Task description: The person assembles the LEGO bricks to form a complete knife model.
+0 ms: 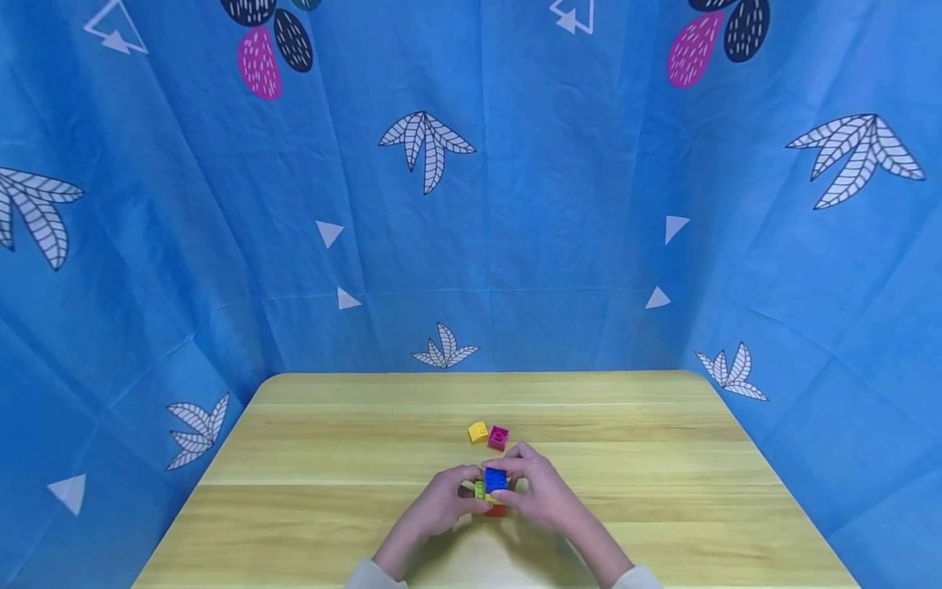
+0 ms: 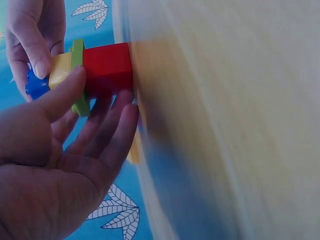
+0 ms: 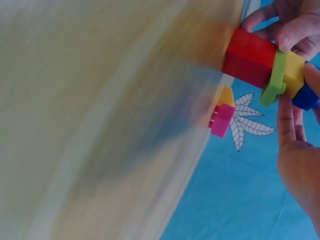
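Note:
A stack of toy building bricks stands on the table close in front of me. Its base is a red brick (image 2: 107, 67), with a wider green plate (image 3: 274, 82) over it, then a yellow brick (image 3: 295, 70), and a blue brick (image 1: 495, 476) on top. My left hand (image 1: 444, 497) grips the lower stack, thumb at the green plate and fingers around the red brick's far side. With thumb and fingers on opposite sides, my right hand (image 1: 540, 491) pinches the blue brick at the top, its fingertips reaching down to the yellow one.
Just beyond the stack, a loose yellow brick (image 1: 478, 432) and a magenta brick (image 1: 498, 438) lie side by side on the wooden table (image 1: 331, 442). A blue patterned curtain (image 1: 559, 204) hangs behind the table and along both sides.

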`<state>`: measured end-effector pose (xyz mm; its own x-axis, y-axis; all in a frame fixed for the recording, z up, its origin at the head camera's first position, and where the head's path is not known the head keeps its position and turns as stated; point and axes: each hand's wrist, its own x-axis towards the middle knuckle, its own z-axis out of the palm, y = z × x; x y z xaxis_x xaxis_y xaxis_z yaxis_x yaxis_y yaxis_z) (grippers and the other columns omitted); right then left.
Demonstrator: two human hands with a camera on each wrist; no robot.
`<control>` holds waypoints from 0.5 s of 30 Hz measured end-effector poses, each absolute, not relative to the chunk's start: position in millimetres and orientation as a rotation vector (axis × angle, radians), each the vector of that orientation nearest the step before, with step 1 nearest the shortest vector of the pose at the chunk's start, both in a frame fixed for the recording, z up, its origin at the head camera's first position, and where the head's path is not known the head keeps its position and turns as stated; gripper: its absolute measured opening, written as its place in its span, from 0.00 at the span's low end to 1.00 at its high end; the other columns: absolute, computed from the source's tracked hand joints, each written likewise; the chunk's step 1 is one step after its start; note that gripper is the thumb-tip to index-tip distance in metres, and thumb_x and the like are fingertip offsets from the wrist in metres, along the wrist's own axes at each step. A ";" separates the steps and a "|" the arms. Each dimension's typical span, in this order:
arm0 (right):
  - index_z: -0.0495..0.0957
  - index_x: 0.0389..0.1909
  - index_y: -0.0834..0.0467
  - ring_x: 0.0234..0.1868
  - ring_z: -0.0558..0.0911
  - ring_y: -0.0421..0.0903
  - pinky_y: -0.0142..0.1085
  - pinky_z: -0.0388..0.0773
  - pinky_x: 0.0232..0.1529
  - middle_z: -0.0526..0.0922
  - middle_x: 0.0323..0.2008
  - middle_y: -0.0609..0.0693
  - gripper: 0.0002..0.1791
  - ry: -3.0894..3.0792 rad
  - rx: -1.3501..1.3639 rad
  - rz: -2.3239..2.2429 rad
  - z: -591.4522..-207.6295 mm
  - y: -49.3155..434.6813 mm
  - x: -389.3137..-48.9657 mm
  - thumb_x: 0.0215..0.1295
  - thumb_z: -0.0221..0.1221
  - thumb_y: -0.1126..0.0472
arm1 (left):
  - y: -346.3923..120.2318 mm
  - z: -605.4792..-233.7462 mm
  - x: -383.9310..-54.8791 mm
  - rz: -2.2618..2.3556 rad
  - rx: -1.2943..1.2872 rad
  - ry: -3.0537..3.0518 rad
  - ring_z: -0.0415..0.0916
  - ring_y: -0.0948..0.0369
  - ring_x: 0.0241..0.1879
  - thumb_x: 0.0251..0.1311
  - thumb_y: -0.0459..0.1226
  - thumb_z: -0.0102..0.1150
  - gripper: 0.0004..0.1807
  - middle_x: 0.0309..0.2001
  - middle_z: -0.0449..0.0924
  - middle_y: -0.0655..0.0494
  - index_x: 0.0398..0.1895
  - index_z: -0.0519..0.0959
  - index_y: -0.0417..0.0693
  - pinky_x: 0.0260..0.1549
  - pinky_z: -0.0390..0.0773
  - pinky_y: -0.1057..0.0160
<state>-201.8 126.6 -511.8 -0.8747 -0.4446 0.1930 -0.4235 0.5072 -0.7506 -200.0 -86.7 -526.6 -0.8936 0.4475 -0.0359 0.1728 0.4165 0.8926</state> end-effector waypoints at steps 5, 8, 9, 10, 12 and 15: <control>0.84 0.59 0.53 0.41 0.79 0.41 0.32 0.83 0.42 0.74 0.41 0.46 0.23 2.709 -0.791 -1.327 -511.2 127.5 -202.9 0.62 0.72 0.62 | -86.3 -527.1 -201.0 1.496 0.553 2.401 0.84 0.55 0.43 0.61 0.31 0.70 0.13 0.52 0.85 0.51 0.48 0.84 0.51 0.39 0.88 0.62; 0.85 0.58 0.53 0.41 0.78 0.43 0.32 0.82 0.41 0.73 0.40 0.45 0.23 2.713 -0.787 -1.316 -511.2 128.2 -203.3 0.61 0.72 0.61 | -85.6 -526.8 -201.2 1.498 0.546 2.399 0.84 0.54 0.43 0.61 0.31 0.70 0.14 0.51 0.85 0.51 0.49 0.84 0.51 0.38 0.88 0.60; 0.85 0.58 0.53 0.41 0.77 0.43 0.31 0.81 0.40 0.73 0.39 0.45 0.23 2.714 -0.784 -1.310 -511.1 128.3 -203.4 0.61 0.72 0.61 | -85.6 -526.7 -200.9 1.493 0.538 2.401 0.84 0.54 0.44 0.61 0.31 0.70 0.14 0.52 0.85 0.51 0.50 0.83 0.51 0.38 0.88 0.59; 0.85 0.58 0.53 0.41 0.77 0.44 0.31 0.80 0.39 0.73 0.39 0.45 0.23 2.715 -0.781 -1.306 -511.0 128.3 -203.2 0.61 0.72 0.61 | -85.7 -526.3 -200.2 1.494 0.530 2.400 0.85 0.53 0.44 0.61 0.32 0.71 0.15 0.52 0.85 0.51 0.50 0.83 0.51 0.37 0.88 0.58; 0.84 0.59 0.54 0.41 0.77 0.44 0.32 0.80 0.39 0.73 0.39 0.46 0.23 2.714 -0.782 -1.300 -510.8 128.3 -203.0 0.61 0.72 0.60 | -86.4 -526.5 -199.5 1.503 0.514 2.391 0.86 0.49 0.47 0.61 0.32 0.71 0.16 0.55 0.84 0.48 0.51 0.82 0.50 0.38 0.89 0.56; 0.84 0.59 0.55 0.41 0.77 0.44 0.32 0.81 0.40 0.73 0.39 0.46 0.23 2.717 -0.786 -1.291 -510.5 128.1 -202.8 0.61 0.72 0.60 | -88.5 -526.8 -198.9 1.541 0.492 2.361 0.86 0.45 0.50 0.61 0.32 0.72 0.17 0.57 0.82 0.45 0.52 0.80 0.47 0.41 0.90 0.55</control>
